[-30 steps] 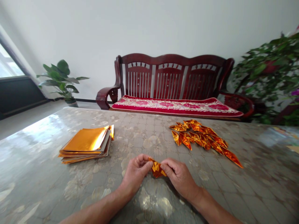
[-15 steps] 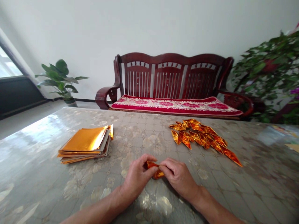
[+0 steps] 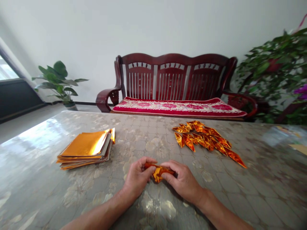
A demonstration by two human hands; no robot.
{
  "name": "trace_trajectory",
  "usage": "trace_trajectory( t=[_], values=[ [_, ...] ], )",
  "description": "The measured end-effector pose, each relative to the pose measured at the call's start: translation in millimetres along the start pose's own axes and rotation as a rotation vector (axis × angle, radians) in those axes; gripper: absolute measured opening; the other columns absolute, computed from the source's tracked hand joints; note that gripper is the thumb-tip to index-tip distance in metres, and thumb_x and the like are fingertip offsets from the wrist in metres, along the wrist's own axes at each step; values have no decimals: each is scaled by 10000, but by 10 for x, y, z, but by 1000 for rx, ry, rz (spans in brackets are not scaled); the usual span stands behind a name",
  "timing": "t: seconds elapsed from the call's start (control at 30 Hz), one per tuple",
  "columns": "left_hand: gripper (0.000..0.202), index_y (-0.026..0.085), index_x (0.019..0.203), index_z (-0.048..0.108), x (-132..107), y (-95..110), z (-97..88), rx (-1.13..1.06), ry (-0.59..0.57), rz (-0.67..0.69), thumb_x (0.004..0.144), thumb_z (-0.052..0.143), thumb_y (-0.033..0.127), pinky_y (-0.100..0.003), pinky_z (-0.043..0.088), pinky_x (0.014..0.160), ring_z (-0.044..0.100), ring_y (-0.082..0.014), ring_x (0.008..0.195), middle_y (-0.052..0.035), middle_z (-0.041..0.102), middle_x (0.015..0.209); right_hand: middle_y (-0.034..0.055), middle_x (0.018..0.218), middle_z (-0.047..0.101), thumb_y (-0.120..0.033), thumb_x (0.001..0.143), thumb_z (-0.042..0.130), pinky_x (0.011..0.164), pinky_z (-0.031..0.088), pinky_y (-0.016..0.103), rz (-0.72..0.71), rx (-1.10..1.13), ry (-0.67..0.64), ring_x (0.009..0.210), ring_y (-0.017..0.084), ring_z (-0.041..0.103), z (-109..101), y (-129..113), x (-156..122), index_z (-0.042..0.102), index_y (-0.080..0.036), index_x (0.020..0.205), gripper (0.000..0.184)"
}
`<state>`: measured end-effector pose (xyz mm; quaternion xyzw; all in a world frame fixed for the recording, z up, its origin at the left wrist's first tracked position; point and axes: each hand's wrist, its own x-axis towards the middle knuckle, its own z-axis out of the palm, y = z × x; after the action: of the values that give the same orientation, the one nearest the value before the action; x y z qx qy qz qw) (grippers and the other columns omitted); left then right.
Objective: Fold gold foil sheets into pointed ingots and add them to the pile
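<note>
Between my two hands, near the front of the table, is a folded piece of shiny gold foil paper [image 3: 158, 174]. My left hand [image 3: 139, 174] pinches its left end, thumb in front and fingers behind. My right hand [image 3: 179, 177] grips its right end with the thumb across the front. Part of the paper is hidden by my fingers. To the left lies a stack of flat gold foil sheets [image 3: 82, 143] with grey undersides. Several folded, pointed foil pieces [image 3: 208, 137] lie in overlapping rows to the right, beyond my right hand.
The table [image 3: 134, 131] has a patterned, glossy cover. A clear plastic bag [image 3: 275, 135] lies at its right side. Behind the table stands a dark red wooden bench [image 3: 171, 83] with a red floral cushion [image 3: 182, 107]. Potted plants [image 3: 59, 80] flank it.
My hands have moved slightly apart around the foil paper, and more of its front face shows between my thumbs. The whole view has shifted slightly.
</note>
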<state>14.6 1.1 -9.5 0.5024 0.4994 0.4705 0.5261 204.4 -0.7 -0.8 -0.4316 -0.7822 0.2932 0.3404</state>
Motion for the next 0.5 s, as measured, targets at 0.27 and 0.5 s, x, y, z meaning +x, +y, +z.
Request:
trace_trajectory(
  t=[0.27,0.5],
  values=[
    [290,129,902,673,-10,55,13,-41,11,-18,671,735,293,-163,386,419,484,-78,429,42,598,533,23,1012,728,-247,900,615,815,485,273,7,-31,19,897,176,662,21,20,-5,666,-248,1143,249],
    [235,153,956,692,-54,18,60,115,-21,46,726,671,192,-182,428,477,535,-96,489,27,640,615,9,801,658,-269,967,520,734,439,258,-33,-166,-6,805,166,605,10,-28,21,646,-220,823,198]
  ],
)
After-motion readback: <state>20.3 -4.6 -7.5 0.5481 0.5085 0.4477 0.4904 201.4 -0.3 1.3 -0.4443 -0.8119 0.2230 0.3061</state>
